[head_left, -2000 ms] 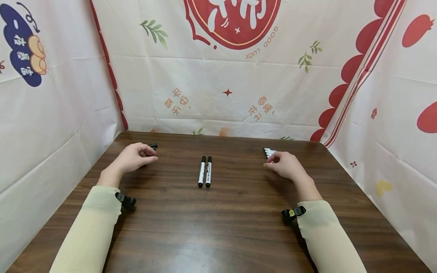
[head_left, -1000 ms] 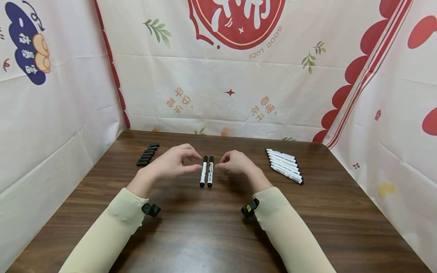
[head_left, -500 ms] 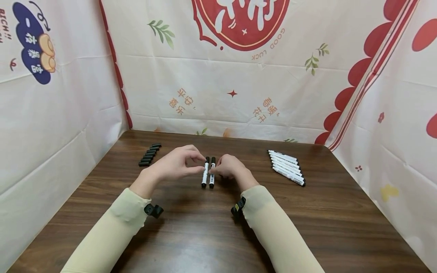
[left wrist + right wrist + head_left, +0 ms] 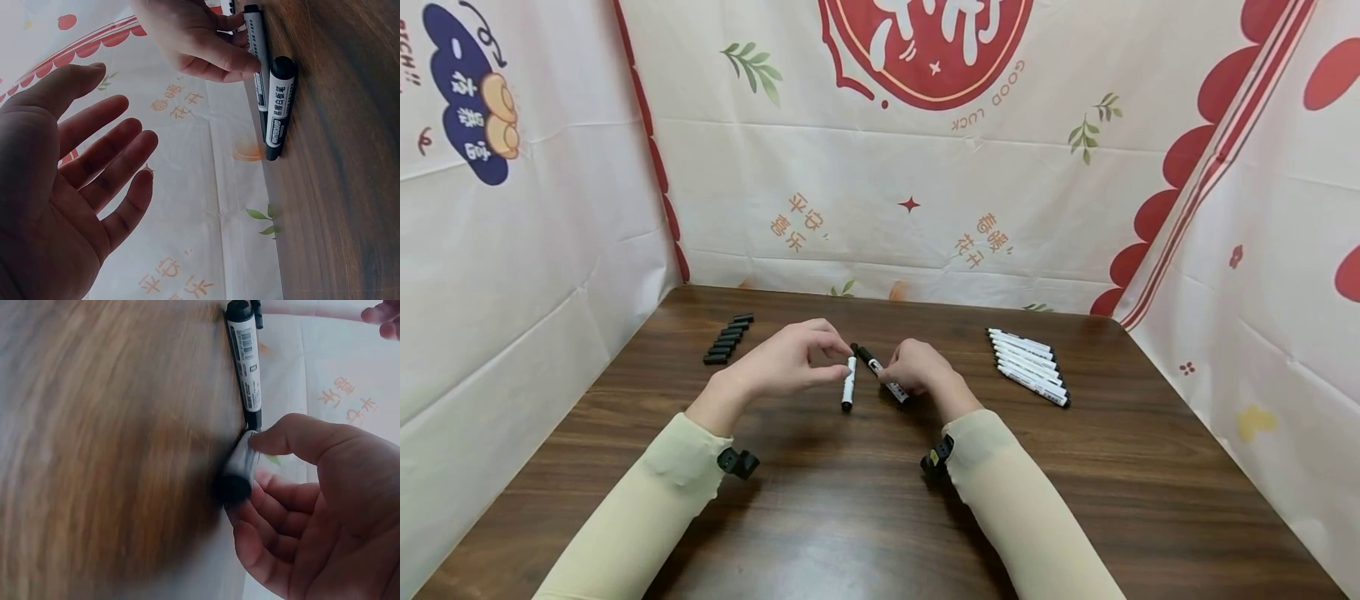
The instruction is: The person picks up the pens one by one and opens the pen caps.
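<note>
My right hand pinches a white whiteboard marker with a black cap. In the head view the marker slants, its cap end pointing back and left near the cap of a second whiteboard marker. That second one lies on the table between my hands. In the right wrist view the held marker shows its black butt end, with thumb and fingers at its side. My left hand hovers left of the second marker, fingers apart and loosely bent, holding nothing; the left wrist view shows its bare palm.
A slanted row of several black marker caps lies at the back left. At the back right, several white uncapped markers lie side by side. A printed white cloth hangs behind and along both sides of the table.
Both hands came inward from the cap row and the uncapped markers to the middle. My right hand took hold of the right marker and swung its butt end rightward; the left hand stays nearly still lately.
</note>
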A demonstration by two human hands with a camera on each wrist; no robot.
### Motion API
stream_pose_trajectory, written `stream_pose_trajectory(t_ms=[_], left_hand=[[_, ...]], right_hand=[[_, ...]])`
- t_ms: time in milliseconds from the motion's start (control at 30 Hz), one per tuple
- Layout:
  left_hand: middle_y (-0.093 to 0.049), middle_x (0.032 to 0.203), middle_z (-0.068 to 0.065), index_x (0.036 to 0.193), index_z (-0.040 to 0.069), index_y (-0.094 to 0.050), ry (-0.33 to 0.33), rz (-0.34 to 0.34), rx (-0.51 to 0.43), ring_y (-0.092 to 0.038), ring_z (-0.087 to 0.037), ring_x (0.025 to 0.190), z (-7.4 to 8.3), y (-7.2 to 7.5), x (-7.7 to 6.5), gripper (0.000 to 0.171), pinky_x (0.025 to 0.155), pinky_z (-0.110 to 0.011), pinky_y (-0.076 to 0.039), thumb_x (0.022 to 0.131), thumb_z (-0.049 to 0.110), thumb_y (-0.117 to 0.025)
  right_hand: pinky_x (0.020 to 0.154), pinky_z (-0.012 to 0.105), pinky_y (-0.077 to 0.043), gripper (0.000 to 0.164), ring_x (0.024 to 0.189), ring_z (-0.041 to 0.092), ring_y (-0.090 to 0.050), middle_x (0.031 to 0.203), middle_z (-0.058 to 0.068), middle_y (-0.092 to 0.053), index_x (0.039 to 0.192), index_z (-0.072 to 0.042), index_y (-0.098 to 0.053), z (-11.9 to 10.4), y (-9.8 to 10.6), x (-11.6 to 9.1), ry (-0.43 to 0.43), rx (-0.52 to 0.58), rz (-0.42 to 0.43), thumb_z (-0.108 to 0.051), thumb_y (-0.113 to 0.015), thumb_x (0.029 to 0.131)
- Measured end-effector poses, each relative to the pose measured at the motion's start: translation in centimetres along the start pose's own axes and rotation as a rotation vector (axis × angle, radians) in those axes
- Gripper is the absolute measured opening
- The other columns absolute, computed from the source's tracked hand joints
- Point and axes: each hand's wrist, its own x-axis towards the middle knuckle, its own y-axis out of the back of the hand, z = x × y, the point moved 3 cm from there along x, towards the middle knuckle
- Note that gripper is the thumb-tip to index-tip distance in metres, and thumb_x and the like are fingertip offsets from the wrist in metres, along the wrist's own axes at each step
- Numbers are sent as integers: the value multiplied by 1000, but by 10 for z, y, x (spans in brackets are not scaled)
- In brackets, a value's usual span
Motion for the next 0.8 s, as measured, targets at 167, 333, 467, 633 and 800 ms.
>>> stream_pose_trajectory(t_ms=[167, 333, 467, 633, 800], left_hand=[[-71, 123, 2, 122, 20, -82, -8, 2, -3, -72, -23, 114, 2, 0, 0, 20, 87, -42, -62, 104, 27, -80], [-71, 120, 4, 121, 19, -82, -44, 24, -17, -73, -18, 110, 5, 0, 1, 20, 85, -39, -63, 102, 25, -81], [-72, 119, 2, 124, 16, -82, -89, 36, -27, -73, -18, 106, 8, -2, 3, 24, 82, -36, -63, 101, 23, -83], [-71, 117, 1, 129, 14, -79, -129, 68, -43, -71, -21, 101, 11, -4, 5, 30, 78, -30, -60, 100, 21, -84], [-70, 120, -4, 136, 9, -75, -188, 143, -58, -70, -20, 102, 17, -4, 7, 40, 76, -34, -61, 98, 16, -86]], right_hand=[[59, 30, -48, 27, 67, 16, -61, 81, 2, -71, 88, -10, -77, 9, 10, -4, 42, 22, 51, -35, -77, 98], [63, 36, -53, 25, 67, 20, -66, 84, 12, -79, 98, -7, -77, 19, 27, -14, 98, 156, 75, -31, -74, 99], [68, 38, -54, 21, 74, 25, -67, 89, 13, -77, 104, -9, -77, 27, 41, -27, 157, 243, 105, -28, -72, 100], [77, 34, -53, 18, 85, 23, -63, 97, 7, -74, 108, -10, -80, 31, 60, -46, 275, 325, 170, -24, -71, 101], [74, 33, -50, 17, 86, 22, -58, 99, 8, -73, 114, -9, -81, 24, 74, -65, 391, 460, 184, -21, -75, 104]])
